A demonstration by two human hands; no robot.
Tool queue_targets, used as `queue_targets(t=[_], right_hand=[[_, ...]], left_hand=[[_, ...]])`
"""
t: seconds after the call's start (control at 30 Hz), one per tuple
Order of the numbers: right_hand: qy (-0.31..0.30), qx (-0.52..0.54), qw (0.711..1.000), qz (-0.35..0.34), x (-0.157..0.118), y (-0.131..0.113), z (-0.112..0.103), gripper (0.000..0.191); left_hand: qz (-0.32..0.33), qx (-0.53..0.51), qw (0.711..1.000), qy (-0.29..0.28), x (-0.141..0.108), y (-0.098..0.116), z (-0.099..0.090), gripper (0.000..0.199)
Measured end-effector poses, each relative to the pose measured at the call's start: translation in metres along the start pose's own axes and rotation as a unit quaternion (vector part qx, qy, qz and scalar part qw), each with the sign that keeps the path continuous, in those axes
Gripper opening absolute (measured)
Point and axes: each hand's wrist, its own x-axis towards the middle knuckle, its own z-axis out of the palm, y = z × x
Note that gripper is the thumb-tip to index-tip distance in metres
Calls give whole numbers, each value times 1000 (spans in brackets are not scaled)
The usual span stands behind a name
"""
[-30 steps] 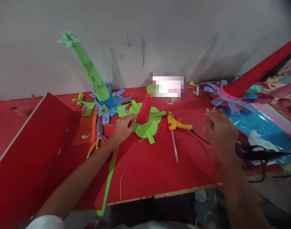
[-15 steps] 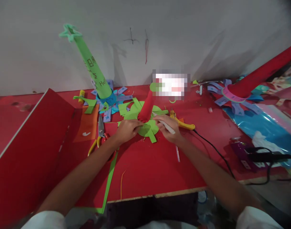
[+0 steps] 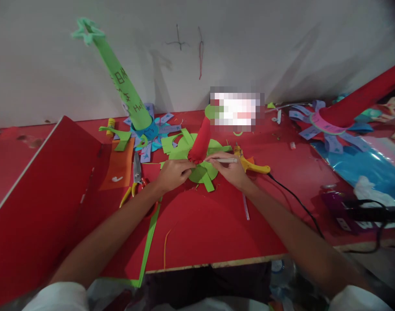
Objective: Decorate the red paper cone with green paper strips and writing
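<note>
A small red cone with a light green disc at its top stands tilted on a green paper piece with radiating strips. My left hand is at the left of the cone's base, fingers pressed together at the green paper's edge; what they hold, if anything, is too small to tell. My right hand grips a white pen-like tool, which lies nearly level with its tip close to the cone's base.
Scissors lie left, near orange paper and a glue stick. A yellow glue gun with a black cord lies right. Tall green and red cones stand behind. A red board rises at far left.
The white tool has turned from slanting to nearly level, and its tip has moved down to the cone's base. The camera view has shifted slightly.
</note>
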Motion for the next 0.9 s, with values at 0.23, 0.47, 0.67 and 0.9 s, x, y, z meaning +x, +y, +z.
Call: queue_targets(t=[0.23,0.47,0.67,0.9], right_hand=[[-15,-16,1000,-22,0,6,1,20],[-25,-4,1000,-18,1,6,2,19],[-25,-13,999,22,1,13,5,13],[-37,-48,998,12,2,6,5,11]], left_hand=[[13,-3,1000,-15,1,0,1,37],[11,-27,1000,0,2,-2,3,38],[6,-36,999,-3,2,-3,4,38],[19,-31,999,4,2,-1,3,38]])
